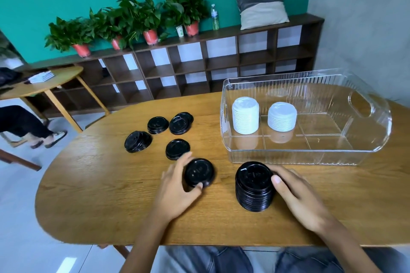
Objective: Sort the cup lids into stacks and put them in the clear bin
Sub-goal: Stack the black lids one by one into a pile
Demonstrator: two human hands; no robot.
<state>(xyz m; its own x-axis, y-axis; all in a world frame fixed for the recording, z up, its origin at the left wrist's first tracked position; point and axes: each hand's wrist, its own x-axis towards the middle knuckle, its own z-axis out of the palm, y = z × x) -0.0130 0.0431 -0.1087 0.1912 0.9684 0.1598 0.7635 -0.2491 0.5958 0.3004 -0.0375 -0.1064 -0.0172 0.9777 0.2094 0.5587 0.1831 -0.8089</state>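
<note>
A: Why is the right hand [297, 197] wrapped around the tall black stack [254, 186]?

B: Likely to steady it on the surface [99, 195]; its fingers curl round the side, thumb at the rim. The left hand [177, 186] pinches a small black lid pile [199, 173], probably to add next.

A: And beyond?

B: Four loose black lid piles [177, 149] wait mid-surface. Two white stacks [245, 115] already stand in the clear bin [363, 150].

The wooden table [99, 195] carries scattered black lids [177, 149], a tall black stack [254, 186] and the clear bin [310, 155].
</note>
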